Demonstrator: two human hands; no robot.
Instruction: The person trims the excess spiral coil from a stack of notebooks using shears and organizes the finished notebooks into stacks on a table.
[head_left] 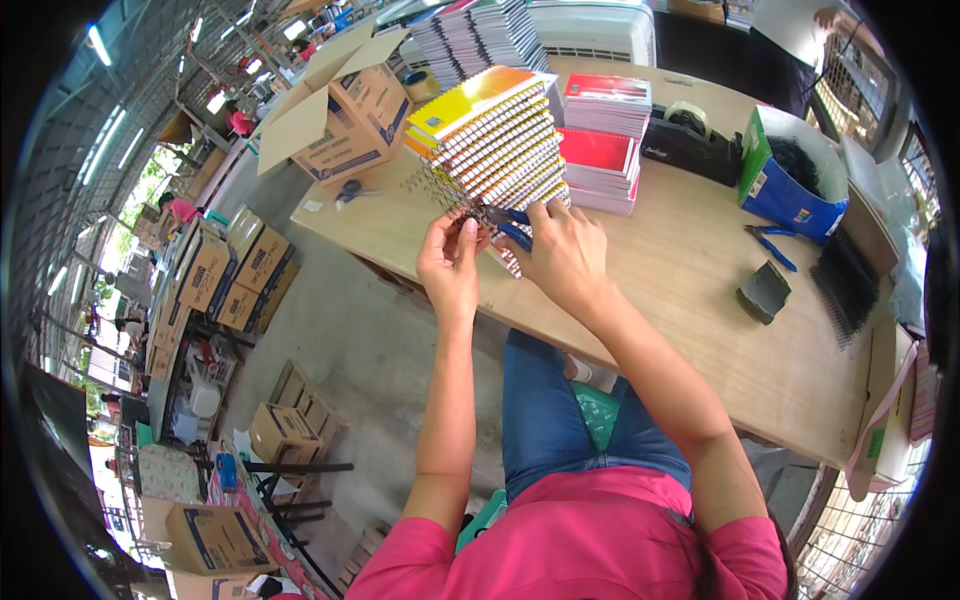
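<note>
My left hand (450, 262) is closed, its fingertips pinching a dark wire binding coil (437, 188) beside the stack of notebooks. In my right hand (567, 252) is a pair of blue-handled pliers (514, 236), with the jaws against the coil near my left fingertips. Just beyond both hands, a tall, fanned stack of yellow and orange spiral notebooks (500, 135) stands at the table's near edge. The exact spot where the jaws meet the wire is too small to make out.
Red notebooks (600, 165) stand right of the stack, near a tape dispenser (690, 145). Farther right are a blue box (795, 180) of black wire, another pair of pliers (772, 247) and black binding wires (845, 285). An open carton (350, 125) and scissors (352, 192) are left.
</note>
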